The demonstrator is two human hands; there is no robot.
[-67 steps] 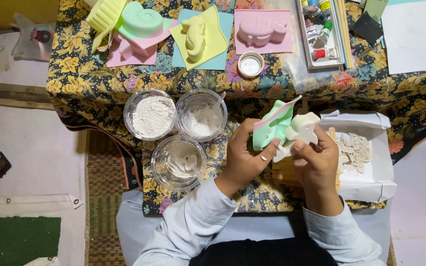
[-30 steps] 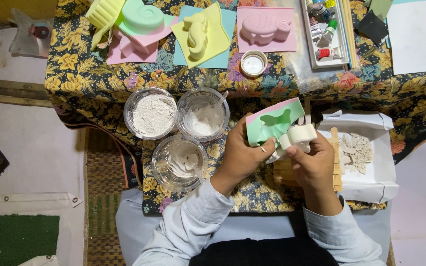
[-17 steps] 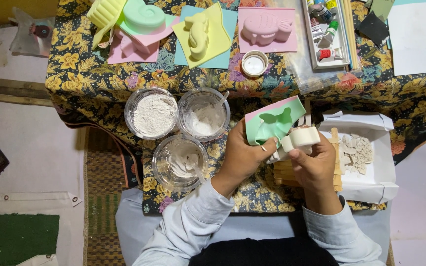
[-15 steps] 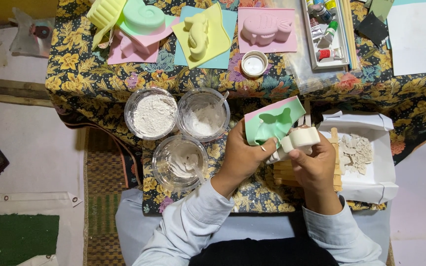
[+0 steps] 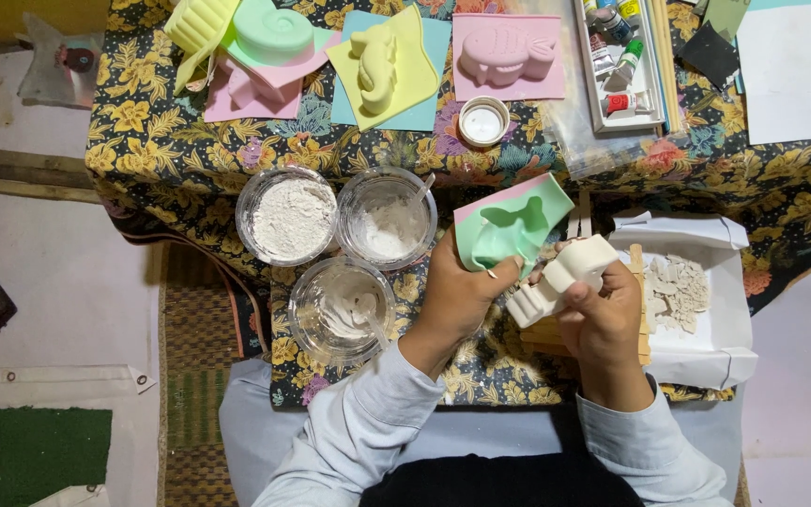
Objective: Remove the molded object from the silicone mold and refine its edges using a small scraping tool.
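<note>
From the head camera, looking straight down: the left hand [image 5: 462, 296] grips a green mould [image 5: 511, 230], fingers wrapped around its near edge and thumb pressed onto its face, the hollow side turned up and the mould tilted. Just to its right, the right hand [image 5: 603, 314] pinches a white plaster cast [image 5: 563, 277] between thumb and fingers, the cast angled with one end close beside the mould. Both are held above the near edge of the flowered tablecloth [image 5: 171, 160].

Right of the hands lies an open white box [image 5: 720, 310] with pale plaster bits inside. Left of the hands stand three clear tubs: a tub of white powder [image 5: 288, 216], a tub of wet plaster [image 5: 387, 218] beside it, and a near tub [image 5: 342, 310] smeared white.

At the far side lie more moulds: a yellow seahorse mould [image 5: 379, 61], a pink fish mould [image 5: 507, 54], and a green shell mould [image 5: 274, 33]. A paint tray [image 5: 623, 61] sits far right, a small round white pot [image 5: 483, 122] just nearer.
</note>
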